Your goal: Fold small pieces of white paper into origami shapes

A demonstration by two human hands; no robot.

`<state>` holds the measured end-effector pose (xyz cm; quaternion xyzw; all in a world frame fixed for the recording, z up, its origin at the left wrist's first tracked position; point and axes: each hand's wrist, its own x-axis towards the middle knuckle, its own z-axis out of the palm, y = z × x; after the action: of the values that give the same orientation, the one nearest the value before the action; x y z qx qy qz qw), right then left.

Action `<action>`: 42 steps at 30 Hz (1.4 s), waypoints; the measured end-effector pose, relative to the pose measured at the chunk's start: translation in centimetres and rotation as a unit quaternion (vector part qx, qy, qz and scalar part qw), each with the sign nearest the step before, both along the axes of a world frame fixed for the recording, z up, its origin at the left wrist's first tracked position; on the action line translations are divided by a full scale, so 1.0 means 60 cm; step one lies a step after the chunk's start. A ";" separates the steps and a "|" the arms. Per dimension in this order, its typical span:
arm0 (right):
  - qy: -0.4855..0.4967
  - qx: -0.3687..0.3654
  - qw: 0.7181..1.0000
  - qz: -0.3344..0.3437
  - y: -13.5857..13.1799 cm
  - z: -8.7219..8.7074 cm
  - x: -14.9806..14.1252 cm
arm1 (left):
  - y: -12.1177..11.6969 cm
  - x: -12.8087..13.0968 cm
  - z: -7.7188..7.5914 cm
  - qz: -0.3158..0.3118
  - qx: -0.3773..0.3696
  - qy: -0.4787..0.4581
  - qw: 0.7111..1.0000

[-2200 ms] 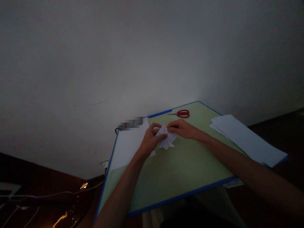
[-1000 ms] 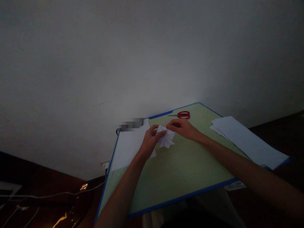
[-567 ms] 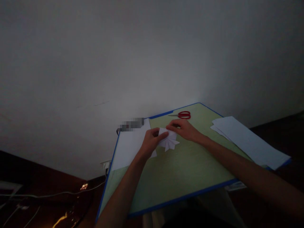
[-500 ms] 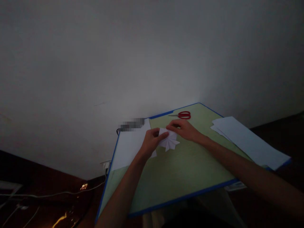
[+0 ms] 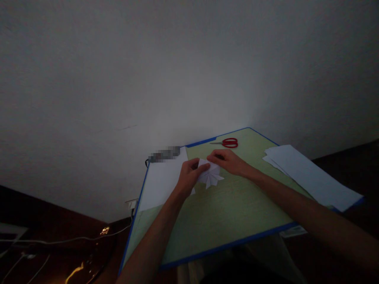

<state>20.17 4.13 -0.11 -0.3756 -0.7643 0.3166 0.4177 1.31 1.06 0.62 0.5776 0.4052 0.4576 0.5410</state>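
A small white folded paper piece (image 5: 212, 176) with several pointed pleats lies on the green table (image 5: 225, 213). My left hand (image 5: 189, 177) pinches its left side, thumb across the paper. My right hand (image 5: 226, 161) has its fingers closed on the paper's upper right edge. Both hands rest low on the table top. The room is dim, so the folds are hard to read.
A white sheet (image 5: 161, 181) lies under my left hand at the table's left. A stack of white sheets (image 5: 308, 175) hangs over the right edge. Red-handled scissors (image 5: 227, 142) lie at the far edge by the wall. Cables (image 5: 59, 240) run on the dark surface, lower left.
The folded paper has been lowered and pressed flatter on the table, its pleats now fanned toward me. Both hands kept their hold and shifted only slightly.
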 end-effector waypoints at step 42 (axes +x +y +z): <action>0.152 -0.173 0.970 0.071 0.005 -0.002 -0.006 | 0.022 -0.003 -0.008 0.092 -0.048 -0.128 0.986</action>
<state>19.83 4.44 -0.22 -0.3340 -0.6501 0.5264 0.4344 1.10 2.36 0.16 0.4482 0.4055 0.5558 0.5708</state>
